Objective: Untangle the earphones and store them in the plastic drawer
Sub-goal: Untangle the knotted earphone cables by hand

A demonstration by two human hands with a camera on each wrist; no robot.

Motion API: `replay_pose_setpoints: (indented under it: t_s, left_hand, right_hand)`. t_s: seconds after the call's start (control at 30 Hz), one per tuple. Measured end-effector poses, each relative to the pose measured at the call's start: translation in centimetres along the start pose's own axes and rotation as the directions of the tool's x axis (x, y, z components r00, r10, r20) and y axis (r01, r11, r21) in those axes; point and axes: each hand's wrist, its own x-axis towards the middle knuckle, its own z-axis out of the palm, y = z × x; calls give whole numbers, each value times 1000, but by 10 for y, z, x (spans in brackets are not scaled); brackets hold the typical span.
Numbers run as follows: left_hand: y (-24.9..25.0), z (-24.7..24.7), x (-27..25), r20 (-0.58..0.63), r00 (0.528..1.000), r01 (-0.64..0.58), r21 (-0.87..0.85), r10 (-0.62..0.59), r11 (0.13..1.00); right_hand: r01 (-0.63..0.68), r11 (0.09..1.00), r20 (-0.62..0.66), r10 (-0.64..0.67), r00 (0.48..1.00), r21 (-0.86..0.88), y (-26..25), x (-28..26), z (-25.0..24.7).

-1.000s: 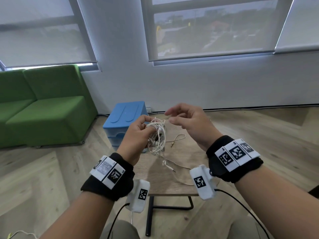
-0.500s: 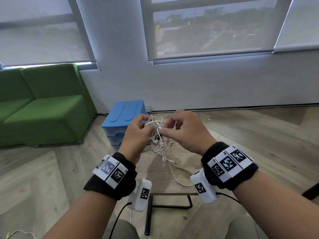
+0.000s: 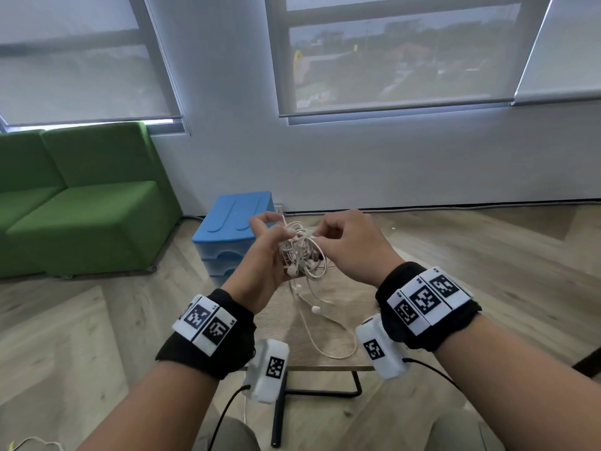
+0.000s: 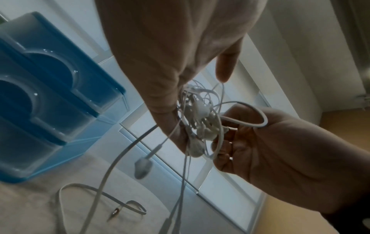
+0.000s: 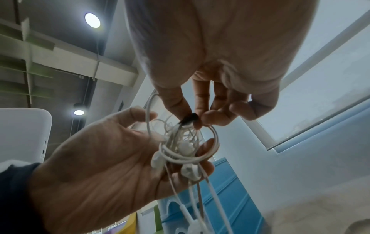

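A tangled bundle of white earphones (image 3: 300, 252) hangs in the air between both hands, above a small wooden table (image 3: 328, 320). My left hand (image 3: 265, 252) grips the bundle (image 5: 180, 148) from the left, fingers curled round the loops. My right hand (image 3: 338, 237) pinches a strand at the top of the tangle (image 4: 200, 117) between thumb and fingertips (image 5: 192, 120). Loose cords trail down to the tabletop, where a plug (image 4: 115, 212) lies. The blue plastic drawer unit (image 3: 232, 229) stands just behind the table on the left, its drawers shut.
A green sofa (image 3: 74, 203) fills the left side. The white wall and windows with blinds are behind. Wooden floor surrounds the table, whose black metal legs (image 3: 279, 402) show below. Cables run from the wrist cameras.
My right hand came down and left from a raised position to the bundle and now pinches a strand at its top. The left hand kept its hold and rose slightly.
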Motion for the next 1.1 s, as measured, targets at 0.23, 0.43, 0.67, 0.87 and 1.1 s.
replay_pose_setpoints:
  t_s: [0.23, 0.43, 0.67, 0.87, 1.1]
  left_hand:
    - [-3, -1, 6, 95, 993, -99, 354, 70, 930]
    - [-6, -10, 8, -47, 998, -23, 270, 37, 962]
    - [-9, -14, 10, -101, 989, -69, 334, 108, 940]
    - [-8, -5, 8, -62, 975, -156, 501, 215, 851]
    - [-7, -14, 5, -92, 983, -94, 480, 157, 872]
  right_hand:
    - [84, 991, 87, -75, 993, -101, -4, 1, -1]
    - [93, 981, 81, -80, 993, -173, -7, -1, -5]
    - [-52, 987, -83, 40, 996, -151, 3, 7, -14]
    - [145, 963, 154, -112, 982, -228, -5, 6, -12]
    - [-139, 989, -277, 122, 953, -41, 15, 23, -29]
